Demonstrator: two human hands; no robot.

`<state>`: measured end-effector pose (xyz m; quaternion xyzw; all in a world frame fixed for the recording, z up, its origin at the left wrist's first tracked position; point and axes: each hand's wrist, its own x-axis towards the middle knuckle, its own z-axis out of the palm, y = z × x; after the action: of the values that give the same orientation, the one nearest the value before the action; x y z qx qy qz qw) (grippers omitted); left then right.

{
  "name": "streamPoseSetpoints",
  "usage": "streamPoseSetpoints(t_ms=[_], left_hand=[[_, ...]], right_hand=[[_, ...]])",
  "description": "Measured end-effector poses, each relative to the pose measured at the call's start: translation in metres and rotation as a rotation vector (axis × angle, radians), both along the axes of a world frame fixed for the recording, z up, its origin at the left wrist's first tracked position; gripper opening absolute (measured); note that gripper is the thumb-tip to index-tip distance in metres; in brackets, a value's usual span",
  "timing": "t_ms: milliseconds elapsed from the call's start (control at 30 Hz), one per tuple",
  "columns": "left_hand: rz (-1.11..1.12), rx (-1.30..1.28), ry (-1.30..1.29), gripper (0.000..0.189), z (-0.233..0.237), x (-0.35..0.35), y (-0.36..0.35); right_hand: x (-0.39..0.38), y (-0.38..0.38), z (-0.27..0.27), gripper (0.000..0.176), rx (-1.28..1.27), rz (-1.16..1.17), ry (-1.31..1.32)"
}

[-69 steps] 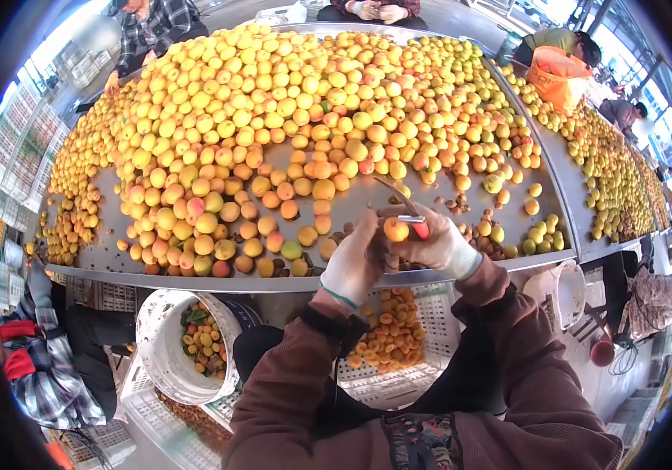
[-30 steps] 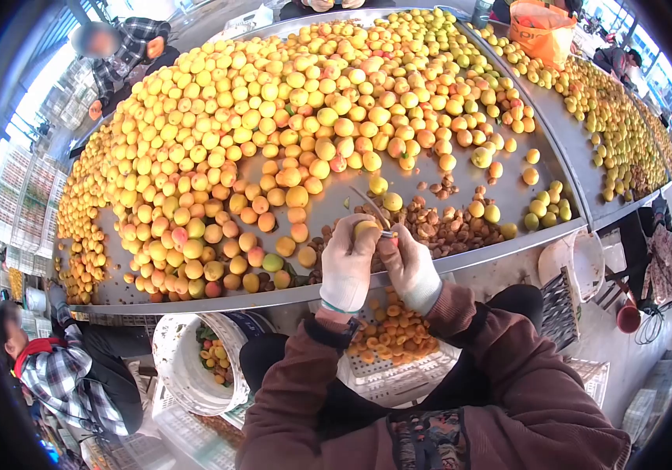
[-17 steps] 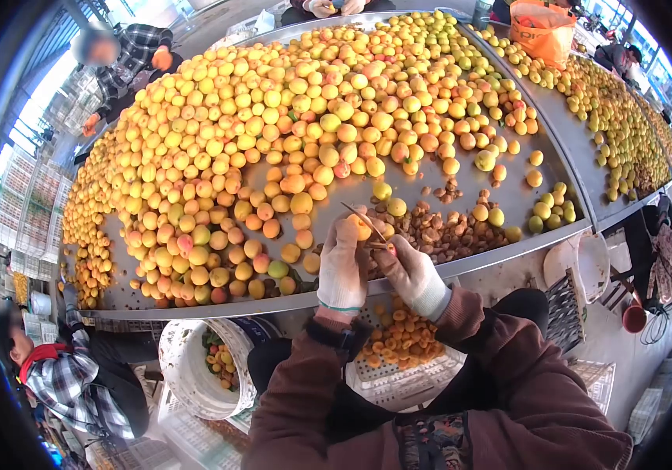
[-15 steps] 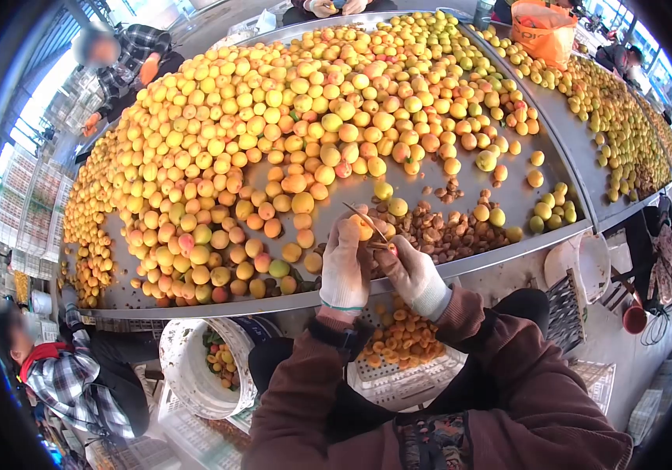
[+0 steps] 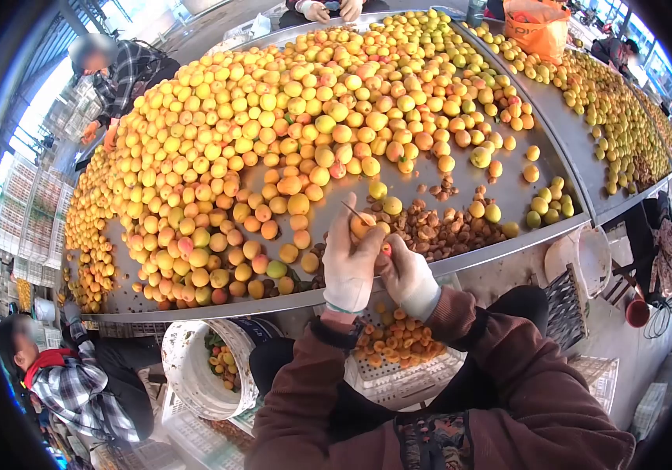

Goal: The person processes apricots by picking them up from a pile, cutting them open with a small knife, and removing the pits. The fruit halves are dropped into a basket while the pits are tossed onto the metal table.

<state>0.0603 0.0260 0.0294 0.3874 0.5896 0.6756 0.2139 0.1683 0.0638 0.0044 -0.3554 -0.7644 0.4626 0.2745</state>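
My left hand (image 5: 349, 262), in a white work glove, is closed around an apricot (image 5: 361, 227) above the near edge of the metal sorting table (image 5: 508, 249). My right hand (image 5: 410, 276), gloved too, is pressed up beside it, its fingers closed on a small knife. The knife's thin blade (image 5: 351, 210) lies across the apricot and points up and left; the handle is mostly hidden in the fingers. A heap of apricots (image 5: 257, 117) covers much of the table. Brown apricot pits (image 5: 453, 231) are piled just beyond my right hand.
Below my hands, a white crate (image 5: 398, 388) holds halved apricots (image 5: 402, 341). A white bucket (image 5: 183, 360) with some fruit stands to the left. Co-workers sit at the left and far sides. An orange bag (image 5: 538, 31) rests at the back right, near a second table of fruit.
The fingers of my left hand have opened out somewhat around the apricot. My right hand has moved slightly left and down, and less of the knife blade shows.
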Motion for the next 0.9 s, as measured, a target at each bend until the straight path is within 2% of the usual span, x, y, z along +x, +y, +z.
streamPoseSetpoints(t_ms=[33,100,133,167,233,267,400,467,500,567,700,767,800,900], left_hand=[[-0.003,-0.006,-0.003,0.043,0.005,0.0,-0.002],[-0.104,-0.099,-0.489,0.042,0.018,-0.006,-0.005],[-0.098,-0.088,-0.606,0.043,0.014,-0.011,-0.003],[-0.098,-0.089,-0.606,0.043,0.011,-0.014,-0.004],[-0.207,0.025,-0.832,0.042,0.008,-0.018,-0.005],[-0.206,0.026,-0.833,0.042,0.008,-0.019,-0.005],[-0.345,0.042,-1.016,0.052,-0.003,-0.025,-0.009],[-0.162,-0.103,0.589,0.038,-0.029,-0.031,-0.016],[-0.157,-0.104,0.587,0.038,-0.021,-0.03,-0.019],[-0.071,-0.276,0.736,0.024,0.0,-0.027,-0.025],[0.007,-0.274,0.909,0.026,-0.008,-0.025,-0.026],[-0.076,-0.226,0.256,0.024,0.003,-0.018,-0.026],[-0.08,-0.238,0.173,0.021,0.011,-0.016,-0.027],[-0.12,-0.237,0.191,0.019,0.009,-0.019,-0.024]], right_hand=[[-0.001,-0.001,0.001,0.028,0.025,0.004,-0.008],[-0.001,-0.001,0.0,0.025,0.072,0.014,-0.002],[-0.001,-0.002,0.001,0.025,0.134,0.027,-0.07],[0.0,-0.002,0.002,0.026,0.197,0.04,-0.137],[0.002,0.001,0.01,0.027,0.252,0.051,-0.171],[0.003,0.004,0.012,0.027,0.296,0.052,-0.19],[0.004,0.006,0.007,0.028,0.398,0.052,-0.201],[0.004,0.006,0.006,0.028,0.414,0.052,-0.226],[0.004,0.005,0.006,0.028,0.429,0.051,-0.249],[0.003,0.004,0.009,0.028,0.401,0.054,-0.278],[0.004,0.007,0.003,0.029,0.346,0.088,-0.265],[0.005,0.011,0.007,0.031,0.289,0.121,-0.215],[0.005,0.012,0.009,0.033,0.225,0.148,-0.169],[0.005,0.009,0.01,0.036,0.14,0.147,-0.075]])
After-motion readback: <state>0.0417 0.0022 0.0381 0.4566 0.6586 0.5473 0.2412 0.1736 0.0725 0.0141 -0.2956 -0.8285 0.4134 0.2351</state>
